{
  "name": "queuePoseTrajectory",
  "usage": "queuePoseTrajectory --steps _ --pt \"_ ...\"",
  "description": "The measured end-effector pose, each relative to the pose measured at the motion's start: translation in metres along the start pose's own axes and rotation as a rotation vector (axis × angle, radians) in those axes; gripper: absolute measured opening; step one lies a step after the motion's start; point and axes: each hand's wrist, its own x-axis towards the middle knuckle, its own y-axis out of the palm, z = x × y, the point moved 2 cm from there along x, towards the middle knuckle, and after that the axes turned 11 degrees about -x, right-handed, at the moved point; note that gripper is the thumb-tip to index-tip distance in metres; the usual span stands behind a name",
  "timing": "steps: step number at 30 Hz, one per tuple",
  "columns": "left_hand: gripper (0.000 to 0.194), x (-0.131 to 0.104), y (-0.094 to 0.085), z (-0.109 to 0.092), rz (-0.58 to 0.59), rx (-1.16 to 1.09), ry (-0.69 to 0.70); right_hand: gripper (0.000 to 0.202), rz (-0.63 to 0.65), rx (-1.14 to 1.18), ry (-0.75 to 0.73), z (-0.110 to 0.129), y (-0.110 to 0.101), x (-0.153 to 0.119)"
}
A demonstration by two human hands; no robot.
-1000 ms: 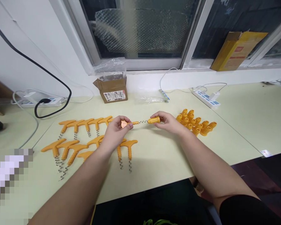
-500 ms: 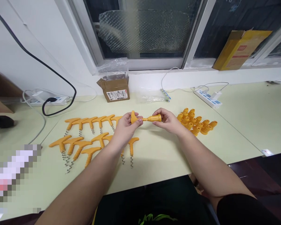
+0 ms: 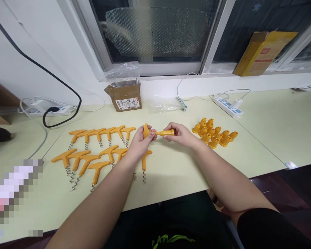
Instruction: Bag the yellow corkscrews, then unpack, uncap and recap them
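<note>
My left hand [image 3: 142,141] is closed around the yellow T-shaped handle of a corkscrew [image 3: 146,131]. My right hand [image 3: 180,134] pinches a yellow ribbed sleeve [image 3: 167,132] by its wide end. The sleeve's narrow end sits over the corkscrew's tip side, and a threaded stretch shows between the two hands. Several more yellow-handled corkscrews [image 3: 95,169] with bare metal spirals lie in two rows to the left, partly covered by my left forearm. To the right, several yellow sleeves [image 3: 214,142] stand upright in a cluster.
An opened cardboard box [image 3: 128,98] stands by the wall, with a clear plastic bag [image 3: 163,104] beside it. Power strips [image 3: 227,107] with cables lie at the back. A black cable [image 3: 62,86] loops down on the left. A yellow carton [image 3: 264,53] leans against the window.
My right hand's fingers have shifted their grip along the sleeve's wide end. The corkscrew and sleeve remain joined end to end. The whole view has shifted slightly.
</note>
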Motion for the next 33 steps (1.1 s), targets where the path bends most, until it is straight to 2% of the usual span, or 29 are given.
queuePoseTrajectory --steps 4,6,10,16,18,21,23,25,27,29,33 --pt "0.042 -0.001 0.001 0.002 -0.031 -0.038 -0.041 0.030 -0.120 -0.240 -0.155 0.004 -0.002 -0.001" --pt "0.042 -0.002 0.002 0.003 -0.002 -0.060 -0.039 0.031 -0.125 -0.238 -0.153 0.005 -0.003 -0.001" --pt "0.040 -0.002 0.001 0.002 0.107 -0.020 -0.004 0.037 -0.016 -0.023 0.032 0.006 0.000 0.000" --pt "0.032 -0.007 0.003 -0.002 0.230 0.096 0.113 0.053 0.148 0.279 0.472 0.002 0.008 -0.001" --pt "0.029 -0.011 0.006 -0.005 0.271 0.123 0.150 0.059 0.212 0.330 0.555 0.002 0.009 -0.003" --pt "0.029 -0.013 0.008 -0.009 0.255 0.118 0.144 0.054 0.256 0.424 0.472 0.006 0.004 -0.006" --pt "0.031 -0.012 0.008 -0.009 0.216 0.089 0.128 0.050 0.211 0.448 0.346 0.010 -0.003 -0.007" --pt "0.032 -0.010 0.006 -0.008 0.181 0.055 0.108 0.057 0.164 0.406 0.229 0.012 -0.010 -0.007" --pt "0.032 -0.007 0.004 -0.005 0.157 0.023 0.079 0.053 0.130 0.350 0.155 0.012 -0.015 -0.007" --pt "0.031 -0.006 0.003 -0.001 0.147 0.003 0.060 0.043 0.105 0.335 0.150 0.010 -0.016 -0.005" --pt "0.029 -0.005 0.001 0.000 0.143 0.013 0.115 0.041 0.116 0.391 0.298 0.006 -0.009 -0.002"
